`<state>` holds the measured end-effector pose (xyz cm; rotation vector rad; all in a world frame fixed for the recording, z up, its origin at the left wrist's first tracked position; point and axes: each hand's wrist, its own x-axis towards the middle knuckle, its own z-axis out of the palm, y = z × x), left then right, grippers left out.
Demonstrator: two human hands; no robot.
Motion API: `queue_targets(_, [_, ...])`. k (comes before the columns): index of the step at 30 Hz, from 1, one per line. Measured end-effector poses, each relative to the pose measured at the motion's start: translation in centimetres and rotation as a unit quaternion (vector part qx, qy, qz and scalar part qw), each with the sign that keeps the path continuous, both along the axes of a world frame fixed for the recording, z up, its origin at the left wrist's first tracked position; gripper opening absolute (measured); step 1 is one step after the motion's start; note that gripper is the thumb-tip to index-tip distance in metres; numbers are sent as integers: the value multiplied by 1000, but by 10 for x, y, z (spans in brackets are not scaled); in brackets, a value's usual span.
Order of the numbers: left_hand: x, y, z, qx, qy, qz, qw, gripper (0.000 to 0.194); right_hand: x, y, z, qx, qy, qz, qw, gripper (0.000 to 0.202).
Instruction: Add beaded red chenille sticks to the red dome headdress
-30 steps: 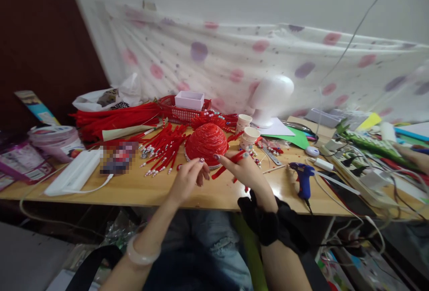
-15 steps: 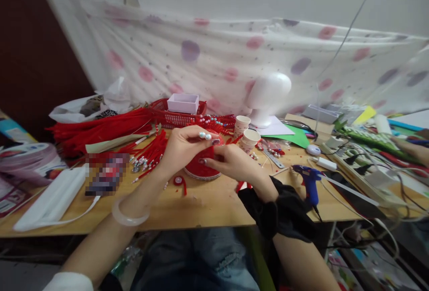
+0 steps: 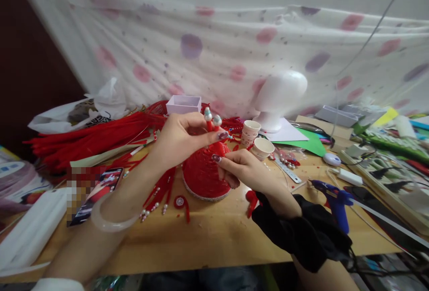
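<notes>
A red dome-shaped piece (image 3: 204,177), edged at its base with small pale beads, stands on the table in front of me. Over its top, my left hand (image 3: 186,141) pinches two red pearl-tipped stems (image 3: 209,123) between thumb and fingers, pearls pointing up. My right hand (image 3: 241,166) is at the dome's right side, thumb and fingers curled together against it; what they grip, if anything, is hidden. Beside the dome's lower left lies a red curled strip with a round, pale jewelled centre (image 3: 180,201). Another red curled piece (image 3: 250,201) rests near my right wrist.
Paper cups (image 3: 263,148) and a white foam head (image 3: 281,94) stand behind my right hand. A blue glue gun (image 3: 335,199) and a power strip (image 3: 385,197) lie to the right. Red strips (image 3: 90,137), a phone (image 3: 100,192) and a white box (image 3: 183,104) are at left and back.
The view has come closer to the table. My left hand has lifted and turned, so the pearl tips now point up. My right hand has shifted down, showing more of the dome.
</notes>
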<state>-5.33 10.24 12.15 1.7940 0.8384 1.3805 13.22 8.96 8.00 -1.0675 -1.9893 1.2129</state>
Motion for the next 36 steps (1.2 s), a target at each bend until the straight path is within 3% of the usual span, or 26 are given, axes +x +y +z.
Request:
queue_targets(4, [3,11,-12,-34,9,-17,999,18,-3,4,1,-17,15,-42,999,38])
queue_targets(7, [3,20,-15,-77,-15,-23,997,24,-2,3,1,-58,74,0,996,36])
queue_targets(10, [1,28,-11,-138,-9,-39,990,21,-2,0,2,-98,103,28,990,36])
queue_targets(16, [-5,36,1,-201,-41,-83,975,24,-4,-2,0,-71,24,-16,997,37])
queue_targets(20, [-4,42,-1,-166,-33,-97,981,15,-7,1,1,-123,54,-30,990,37])
queue_targets(26, [1,44,-7,-145,47,-86,985,11,-11,8,6,-121,65,-71,988,37])
queue_targets(31, [4,41,-8,-114,62,-83,988,6,-10,12,0,-76,33,-99,992,36])
queue_targets(36, [0,29,2,-13,190,-35,981,6,-8,7,11,4,-62,-121,991,35])
